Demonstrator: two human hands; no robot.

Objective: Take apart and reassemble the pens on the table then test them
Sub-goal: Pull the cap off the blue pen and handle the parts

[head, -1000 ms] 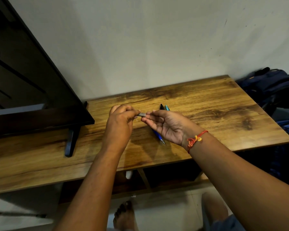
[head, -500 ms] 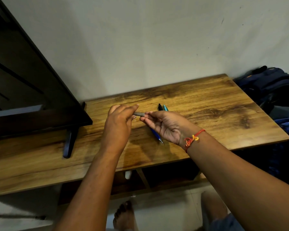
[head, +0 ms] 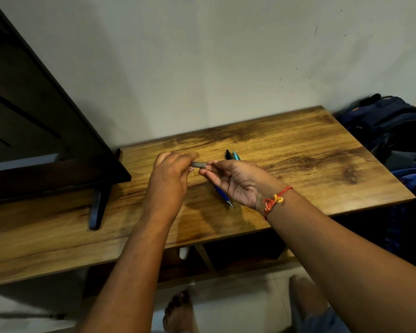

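Note:
A short grey pen (head: 199,165) is held level above the wooden table (head: 298,164), pinched at both ends. My left hand (head: 169,179) grips its left end and my right hand (head: 238,182) grips its right end with the fingertips. Only the middle stretch of the grey pen shows between the fingers. A blue pen (head: 223,195) lies on the table under my right hand, tip toward me. Behind my right hand a black pen (head: 228,154) and a teal pen (head: 236,155) lie side by side, mostly hidden by the hand.
A dark flat screen (head: 34,140) on a black foot (head: 97,207) takes up the table's left part. Dark blue bags (head: 389,126) are piled off the right edge. The wall runs along the back. My bare feet (head: 180,311) are on the floor below.
Both hands stay closed on the grey pen and have shifted only slightly; the left fingers look blurred, working at the pen's end.

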